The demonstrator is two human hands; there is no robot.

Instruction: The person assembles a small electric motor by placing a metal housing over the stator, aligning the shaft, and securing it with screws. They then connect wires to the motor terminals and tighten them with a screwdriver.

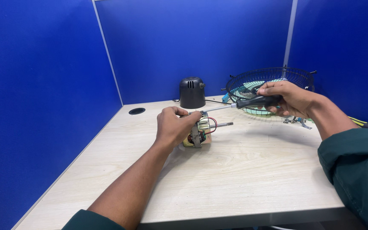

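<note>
One motor [200,133], one screwdriver [252,102], two hands

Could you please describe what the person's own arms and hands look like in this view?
Both hands, the left hand and the right hand, are bare, with no gloves, rings or watch in view. Dark green sleeves are pushed up, leaving the forearms bare: the left sleeve and the right sleeve.

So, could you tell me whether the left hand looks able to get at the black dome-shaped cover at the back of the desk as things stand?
Probably yes, but not at once: the left hand is gripping the small motor. The black dome cover stands just beyond it, and the bare desk between them shows nothing in the way.
</note>
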